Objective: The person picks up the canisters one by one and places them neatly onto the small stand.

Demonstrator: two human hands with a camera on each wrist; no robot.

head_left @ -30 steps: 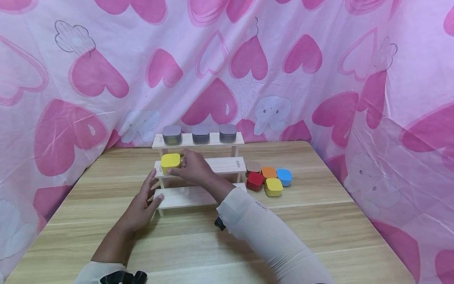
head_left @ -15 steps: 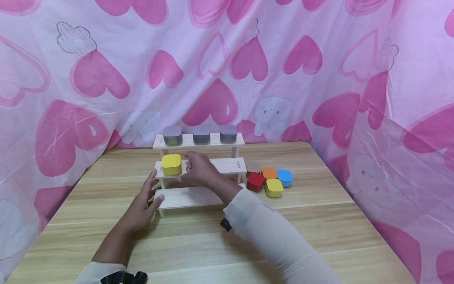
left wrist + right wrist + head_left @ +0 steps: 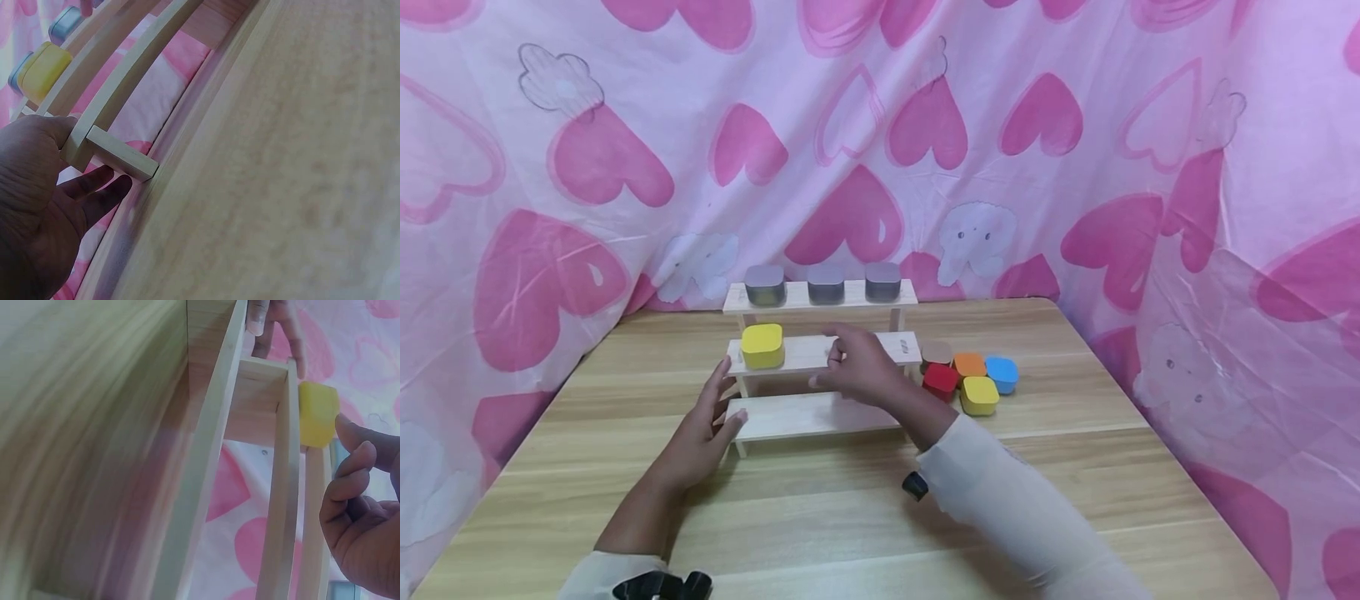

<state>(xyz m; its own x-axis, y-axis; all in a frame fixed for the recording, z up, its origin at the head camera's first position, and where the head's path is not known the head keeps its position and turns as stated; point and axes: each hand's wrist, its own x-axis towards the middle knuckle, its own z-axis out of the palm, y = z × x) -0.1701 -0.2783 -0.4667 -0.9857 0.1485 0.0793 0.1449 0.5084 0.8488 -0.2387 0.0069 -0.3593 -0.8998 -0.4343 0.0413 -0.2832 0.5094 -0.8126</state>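
Pink cloth printed with hearts hangs behind a pale wood-grain table, where a three-tier wooden stand rises in steps toward the back.

A yellow block with rounded corners sits at the left end of the middle shelf. The right hand is over that shelf, to the right of the block and apart from it; it holds nothing, its index finger reaching forward and the other fingers loosely bent. Whether it touches the board is unclear. The left hand is at the stand's left end, fingers spread and fairly straight, the thumb resting on the lowest shelf.

On the top shelf three grey blocks stand in a spaced row. Just beside the stand's right side, five blocks cluster on the table: brown, orange, blue, red and a second yellow one. Pale sleeves cover both forearms, and a small black device shows at the left cuff.
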